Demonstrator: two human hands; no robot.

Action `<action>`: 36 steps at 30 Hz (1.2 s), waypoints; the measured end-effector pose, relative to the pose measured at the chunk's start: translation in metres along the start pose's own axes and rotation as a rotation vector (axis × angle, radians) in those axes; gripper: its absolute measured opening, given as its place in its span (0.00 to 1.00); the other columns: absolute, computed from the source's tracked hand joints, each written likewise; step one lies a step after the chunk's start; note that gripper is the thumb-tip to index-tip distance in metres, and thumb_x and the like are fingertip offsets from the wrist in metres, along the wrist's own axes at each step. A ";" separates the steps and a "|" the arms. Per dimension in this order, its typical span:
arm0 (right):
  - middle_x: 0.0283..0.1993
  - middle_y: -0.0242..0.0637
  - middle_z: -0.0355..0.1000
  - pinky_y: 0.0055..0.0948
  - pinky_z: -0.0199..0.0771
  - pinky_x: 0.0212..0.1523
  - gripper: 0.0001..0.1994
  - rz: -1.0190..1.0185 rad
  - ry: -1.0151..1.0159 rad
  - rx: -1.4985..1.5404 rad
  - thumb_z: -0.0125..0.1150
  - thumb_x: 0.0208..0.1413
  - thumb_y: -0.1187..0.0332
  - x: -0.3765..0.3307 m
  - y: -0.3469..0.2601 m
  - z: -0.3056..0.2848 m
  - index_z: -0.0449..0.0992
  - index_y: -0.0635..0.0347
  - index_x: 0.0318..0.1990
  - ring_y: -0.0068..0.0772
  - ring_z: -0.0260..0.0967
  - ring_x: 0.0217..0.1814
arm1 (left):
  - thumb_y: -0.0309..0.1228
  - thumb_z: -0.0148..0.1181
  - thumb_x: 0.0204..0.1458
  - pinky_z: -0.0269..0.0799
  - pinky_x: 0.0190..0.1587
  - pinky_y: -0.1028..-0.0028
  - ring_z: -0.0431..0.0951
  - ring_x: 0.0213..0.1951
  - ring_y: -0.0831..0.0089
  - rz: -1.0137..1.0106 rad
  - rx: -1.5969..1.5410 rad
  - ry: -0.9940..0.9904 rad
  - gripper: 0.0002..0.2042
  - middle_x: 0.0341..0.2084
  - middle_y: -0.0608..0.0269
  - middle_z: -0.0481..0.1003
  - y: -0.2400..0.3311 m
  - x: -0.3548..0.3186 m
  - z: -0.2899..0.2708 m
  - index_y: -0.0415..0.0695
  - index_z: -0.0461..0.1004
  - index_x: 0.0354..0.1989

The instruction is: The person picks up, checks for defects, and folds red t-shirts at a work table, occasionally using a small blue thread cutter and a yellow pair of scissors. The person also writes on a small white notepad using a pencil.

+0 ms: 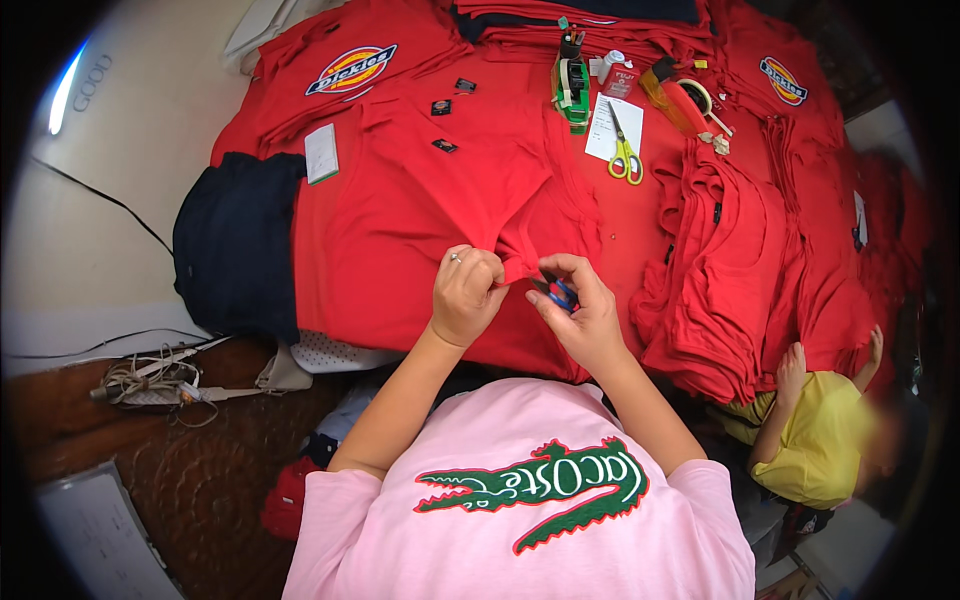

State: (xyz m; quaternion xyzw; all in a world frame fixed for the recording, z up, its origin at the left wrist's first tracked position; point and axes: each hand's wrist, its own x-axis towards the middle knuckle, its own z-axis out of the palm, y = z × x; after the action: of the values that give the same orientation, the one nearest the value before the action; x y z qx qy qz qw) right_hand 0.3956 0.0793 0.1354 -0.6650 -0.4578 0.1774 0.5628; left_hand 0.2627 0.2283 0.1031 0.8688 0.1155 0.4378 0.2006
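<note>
A red garment [410, 225] is spread in front of me on the pile, with part of it drawn up toward my body. My left hand [464, 298] is closed on a fold of its red cloth, the fingers pinched together. Close beside it, my right hand [585, 318] grips small blue-handled thread snips [561, 293], their tip end at the edge of the pinched cloth. Whether the blades touch the cloth is hard to make out.
Yellow-handled scissors [625, 160] lie on a white paper [603, 128] by a green tape dispenser [572, 92]. Folded red garments [715, 270] are stacked right, dark blue ones [238, 245] left. A co-worker in a yellow top [822, 440] works at the right.
</note>
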 end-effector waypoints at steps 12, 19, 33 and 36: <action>0.27 0.27 0.72 0.24 0.63 0.29 0.04 0.191 -0.407 1.484 0.74 0.54 0.74 0.011 0.023 -0.025 0.82 0.60 0.33 0.19 0.66 0.26 | 0.15 0.70 0.36 0.73 0.45 0.61 0.75 0.33 0.59 0.053 -0.037 -0.023 0.18 0.30 0.61 0.73 -0.008 0.000 -0.005 0.46 0.67 0.31; 0.25 0.24 0.66 0.24 0.64 0.30 0.20 0.271 -0.312 0.061 0.81 0.51 0.65 0.026 -0.019 0.013 0.79 0.60 0.48 0.15 0.60 0.28 | 0.19 0.74 0.37 0.75 0.48 0.60 0.78 0.39 0.60 0.080 -0.171 -0.061 0.20 0.40 0.59 0.76 -0.003 0.007 -0.028 0.46 0.71 0.38; 0.32 0.39 0.76 0.31 0.74 0.41 0.08 0.637 0.176 -0.946 0.66 0.62 0.71 -0.040 0.080 -0.052 0.80 0.64 0.45 0.30 0.74 0.36 | 0.32 0.66 0.57 0.69 0.58 0.56 0.76 0.54 0.53 -0.687 0.351 -0.231 0.08 0.45 0.57 0.79 -0.197 -0.117 -0.177 0.44 0.80 0.43; 0.37 0.42 0.79 0.30 0.76 0.43 0.09 0.408 0.304 -0.529 0.64 0.62 0.74 -0.018 0.092 -0.021 0.80 0.65 0.48 0.30 0.78 0.41 | 0.29 0.67 0.57 0.68 0.60 0.57 0.77 0.53 0.54 -0.654 0.247 -0.181 0.07 0.45 0.58 0.79 -0.209 -0.108 -0.180 0.43 0.81 0.42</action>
State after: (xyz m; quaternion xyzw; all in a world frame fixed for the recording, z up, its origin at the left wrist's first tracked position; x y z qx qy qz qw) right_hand 0.4397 0.0574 0.0525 -0.8840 -0.2569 0.0609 0.3858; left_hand 0.0485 0.4189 0.0289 0.8389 0.4211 0.2543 0.2330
